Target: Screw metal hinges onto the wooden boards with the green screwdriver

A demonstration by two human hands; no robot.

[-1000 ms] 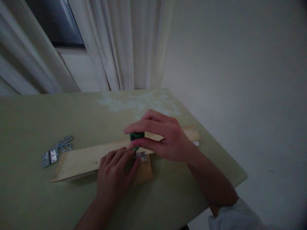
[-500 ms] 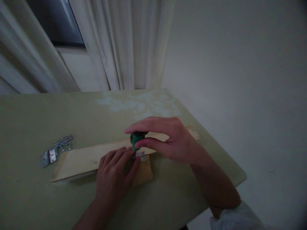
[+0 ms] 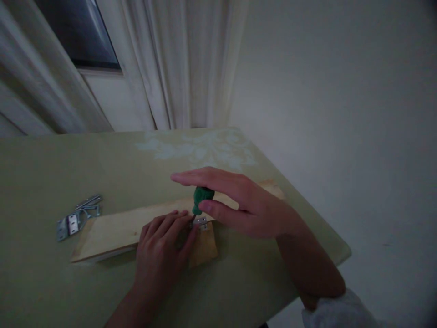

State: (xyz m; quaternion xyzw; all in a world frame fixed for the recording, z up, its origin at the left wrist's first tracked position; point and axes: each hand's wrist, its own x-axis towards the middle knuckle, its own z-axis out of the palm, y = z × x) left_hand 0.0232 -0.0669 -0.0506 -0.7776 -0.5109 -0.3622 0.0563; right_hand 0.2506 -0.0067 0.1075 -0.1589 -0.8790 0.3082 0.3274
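A right hand (image 3: 246,205) pinches the green handle of an upright screwdriver (image 3: 202,199) between thumb and straightened fingers, its tip down on a small metal hinge (image 3: 201,222). The hinge joins a long wooden board (image 3: 112,230) to a small wooden block (image 3: 205,246) on its near side. The left hand (image 3: 163,253) lies flat on the board, with its fingertips at the hinge. Spare hinges (image 3: 75,217) lie on the green table (image 3: 51,168), just off the board's left end.

The scene is dimly lit and underexposed, with a greenish cast. The window (image 3: 82,34) is left dark; weak, even light is spread over the wall (image 3: 324,91). Soft shadows are thrown on the table (image 3: 44,168) beneath the left hand (image 3: 160,255) and the plank (image 3: 112,230). Fine detail is smeared by noise, the corners are darkened, and the curtain (image 3: 44,91) is slanted by lens distortion.
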